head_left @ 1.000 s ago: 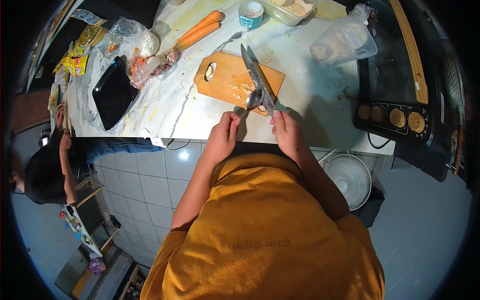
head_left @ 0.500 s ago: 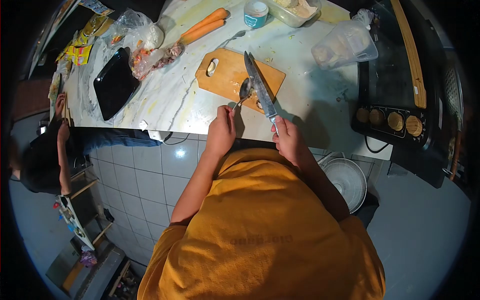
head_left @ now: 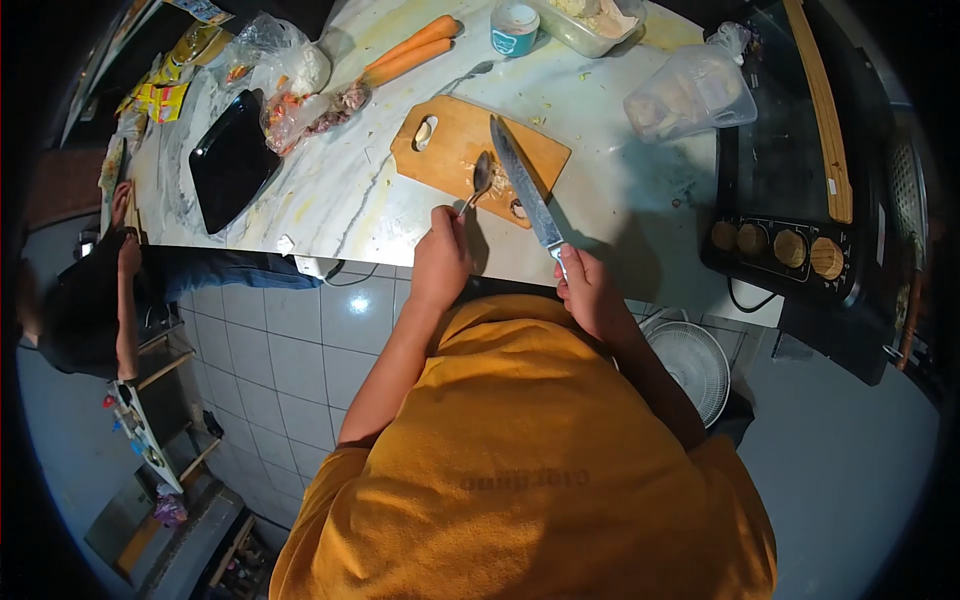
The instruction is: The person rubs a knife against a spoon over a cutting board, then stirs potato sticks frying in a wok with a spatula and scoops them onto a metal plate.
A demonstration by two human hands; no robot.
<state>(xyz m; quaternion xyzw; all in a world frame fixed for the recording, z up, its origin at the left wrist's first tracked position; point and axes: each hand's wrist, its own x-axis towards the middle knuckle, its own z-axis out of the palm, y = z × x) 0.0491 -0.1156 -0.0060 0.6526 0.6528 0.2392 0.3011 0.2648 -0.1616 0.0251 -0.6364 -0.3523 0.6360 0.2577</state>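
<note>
My left hand [head_left: 443, 258] is closed around the handle of a spoon [head_left: 483, 174], whose bowl is over the cutting board. In my right hand [head_left: 588, 290] is the handle of a large knife [head_left: 525, 185]; its long blade points up and slightly left across the board. The wooden cutting board [head_left: 440, 150] lies tilted on the counter and has an oval handle slot, where a pale piece, perhaps a garlic clove [head_left: 423, 133], shows. Small pale chopped bits [head_left: 499, 183] lie between the spoon and the blade. A small dark-rimmed piece [head_left: 518, 208] sits near the board's lower edge.
Carrots [head_left: 412, 50], a plastic bag of food [head_left: 300, 115] and a black tray [head_left: 232, 160] stand left on the counter [head_left: 330, 190]. A blue-white tub [head_left: 514, 30], a food container [head_left: 600, 28] and a translucent container [head_left: 690, 95] are behind. Right is an oven [head_left: 790, 150]; another person [head_left: 80, 300] is left.
The knife has shifted slightly right and down, away from the spoon. The spoon has turned a little more upright and moved slightly left, so more chopped bits show.
</note>
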